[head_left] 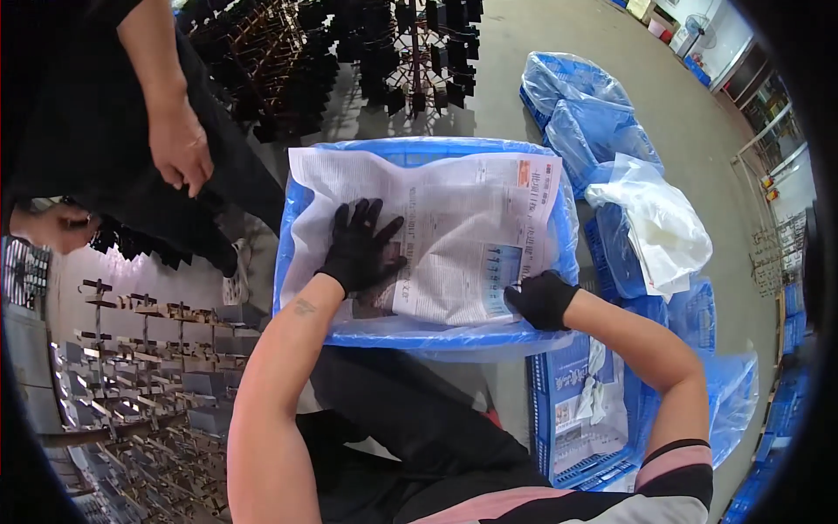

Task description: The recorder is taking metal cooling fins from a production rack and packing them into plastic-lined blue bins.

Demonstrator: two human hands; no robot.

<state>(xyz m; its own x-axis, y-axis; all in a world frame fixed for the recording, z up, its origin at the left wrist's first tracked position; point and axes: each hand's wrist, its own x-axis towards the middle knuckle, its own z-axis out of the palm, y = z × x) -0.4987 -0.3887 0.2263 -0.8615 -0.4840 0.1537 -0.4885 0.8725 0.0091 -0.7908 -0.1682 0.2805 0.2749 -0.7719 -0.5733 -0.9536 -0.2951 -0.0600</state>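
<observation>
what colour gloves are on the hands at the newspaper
Black, on both the left hand and the right hand; best seen in the head view.

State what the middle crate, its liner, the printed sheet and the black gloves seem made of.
Crate: likely moulded plastic; even blue, stiff-looking rim.
Liner: probably thin plastic film; see-through, shiny, wrinkled.
Printed sheet: newsprint-like paper; matte, softly creased, columns of print.
Black gloves: matte, perhaps fabric or coated knit; weave too small to tell.

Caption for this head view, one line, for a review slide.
Gloved left hand spread on newspaper across a blue crate, gloved right hand at the crate's near-right corner.
</observation>
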